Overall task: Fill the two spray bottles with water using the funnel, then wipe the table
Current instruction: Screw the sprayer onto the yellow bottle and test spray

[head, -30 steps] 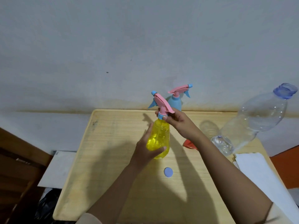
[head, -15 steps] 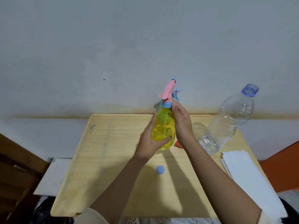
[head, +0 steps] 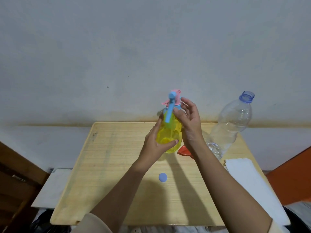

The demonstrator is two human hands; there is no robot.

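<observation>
A yellow spray bottle [head: 168,137] stands upright near the back of the wooden table [head: 117,165]. My left hand [head: 156,145] wraps around its body from the left. My right hand [head: 188,121] pinches the blue collar of its pink and blue spray head [head: 173,100], whose blue trigger points toward me. A bit of pink beside the head may be the second spray bottle, otherwise hidden behind the yellow one. The red funnel [head: 182,151] lies on the table, partly covered by my right wrist.
A large clear water bottle [head: 230,125] with an open neck and a little water stands at the back right. Its blue cap [head: 162,177] lies mid-table. White folded paper [head: 244,175] rests along the right edge. A wall rises directly behind the table.
The spray head has turned, so its trigger now faces me. My right hand has shifted up onto the collar. My left hand keeps its hold on the bottle's body.
</observation>
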